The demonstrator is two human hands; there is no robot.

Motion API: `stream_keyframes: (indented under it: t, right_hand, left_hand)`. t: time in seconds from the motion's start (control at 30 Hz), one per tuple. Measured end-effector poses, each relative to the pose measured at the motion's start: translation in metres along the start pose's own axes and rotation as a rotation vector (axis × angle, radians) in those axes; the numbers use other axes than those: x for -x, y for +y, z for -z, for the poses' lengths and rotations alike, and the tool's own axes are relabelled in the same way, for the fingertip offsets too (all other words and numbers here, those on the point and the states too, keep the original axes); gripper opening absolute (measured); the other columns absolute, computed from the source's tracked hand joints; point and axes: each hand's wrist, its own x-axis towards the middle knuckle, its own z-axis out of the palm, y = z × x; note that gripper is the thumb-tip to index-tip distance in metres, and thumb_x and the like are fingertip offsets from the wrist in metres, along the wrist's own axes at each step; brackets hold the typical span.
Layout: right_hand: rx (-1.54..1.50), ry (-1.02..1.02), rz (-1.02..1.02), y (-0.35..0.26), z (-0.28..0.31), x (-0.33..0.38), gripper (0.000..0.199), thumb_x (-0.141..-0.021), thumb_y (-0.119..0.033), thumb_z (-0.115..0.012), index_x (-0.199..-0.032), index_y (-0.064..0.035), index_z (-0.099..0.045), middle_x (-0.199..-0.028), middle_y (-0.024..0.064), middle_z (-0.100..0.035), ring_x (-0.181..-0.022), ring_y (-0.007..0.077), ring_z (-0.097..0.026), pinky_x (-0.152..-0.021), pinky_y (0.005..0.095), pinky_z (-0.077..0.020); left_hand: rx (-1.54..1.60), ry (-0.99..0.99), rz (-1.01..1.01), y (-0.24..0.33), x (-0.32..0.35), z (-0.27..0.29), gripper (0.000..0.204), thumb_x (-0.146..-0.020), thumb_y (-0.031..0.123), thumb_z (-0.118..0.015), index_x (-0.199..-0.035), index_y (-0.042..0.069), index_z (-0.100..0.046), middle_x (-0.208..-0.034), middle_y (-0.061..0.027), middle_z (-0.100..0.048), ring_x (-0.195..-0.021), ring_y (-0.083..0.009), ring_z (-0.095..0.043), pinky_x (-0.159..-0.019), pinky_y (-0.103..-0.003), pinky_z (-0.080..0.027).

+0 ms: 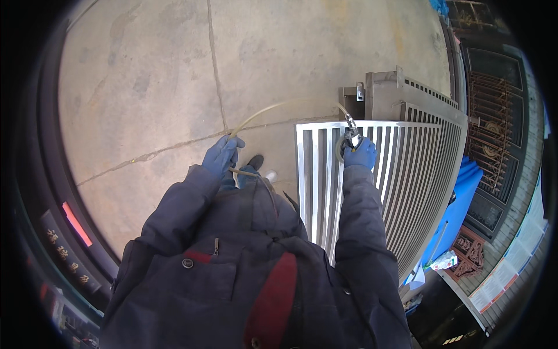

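Note:
My left hand (221, 156), in a blue glove, is closed around a pale, flexible air hose (256, 113). From there the hose arcs over to the right, and another length of it runs down beside my jacket. In my right hand (360, 153), also gloved in blue, is a hose-fed air tool (352, 138) with a silver fitting on top. A round disc shows at its left side; the fingers hide much of its body. The tool is over the top part of a shiny slatted metal panel (300, 168); whether it touches the slats I cannot tell.
More slatted grey metal panels (433, 104) stand just behind and to the right. Blue sheeting (456, 203) and a dark ornamental metal gate (494, 134) are further right. Cracked concrete floor (163, 75) stretches ahead and left. My shoe (256, 161) shows beneath the left arm.

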Motion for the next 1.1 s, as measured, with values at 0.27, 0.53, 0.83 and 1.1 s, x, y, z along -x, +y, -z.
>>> stream_keyframes:
  t: [0.27,0.53,0.83,1.1]
  right_hand:
    - [0.097,-0.139,-0.111,0.013,0.012,0.049,0.059,-0.076,-0.025,-0.081,-0.125,-0.0042,-0.055,-0.126,0.0212,-0.056,-0.117,0.0404,-0.054,-0.100,0.0514,-0.0473]
    - [0.067,0.001,0.038,-0.009,-0.004,-0.011,0.059,-0.075,-0.026,-0.082,-0.125,-0.0073,-0.058,-0.125,0.0173,-0.057,-0.117,0.0394,-0.055,-0.097,0.0499,-0.0498]
    - [0.017,-0.175,-0.075,0.033,0.011,0.081,0.061,-0.076,-0.021,-0.081,-0.127,-0.0047,-0.053,-0.128,0.0214,-0.053,-0.120,0.0413,-0.052,-0.099,0.0510,-0.0490]
    - [-0.031,-0.012,0.000,0.025,-0.006,0.032,0.058,-0.075,-0.022,-0.081,-0.123,-0.0043,-0.056,-0.125,0.0191,-0.055,-0.116,0.0404,-0.053,-0.097,0.0508,-0.0484]
  left_hand:
    - [0.016,0.028,0.055,-0.002,0.002,0.002,0.034,-0.109,0.037,-0.044,-0.110,0.009,-0.062,-0.075,0.0029,-0.048,-0.068,-0.0063,-0.043,-0.061,-0.023,-0.037]
    - [0.002,0.067,0.008,0.006,0.008,-0.004,0.032,-0.109,0.035,-0.045,-0.109,0.007,-0.062,-0.074,0.0021,-0.050,-0.068,-0.0072,-0.046,-0.062,-0.023,-0.040]
    - [-0.120,0.063,0.018,-0.001,0.024,-0.003,0.033,-0.109,0.034,-0.045,-0.110,0.006,-0.062,-0.073,0.0021,-0.049,-0.066,-0.0073,-0.044,-0.064,-0.023,-0.039]
    - [-0.153,0.023,-0.008,0.011,0.018,-0.009,0.032,-0.108,0.034,-0.046,-0.111,0.006,-0.062,-0.073,0.0011,-0.051,-0.066,-0.0081,-0.048,-0.061,-0.024,-0.043]
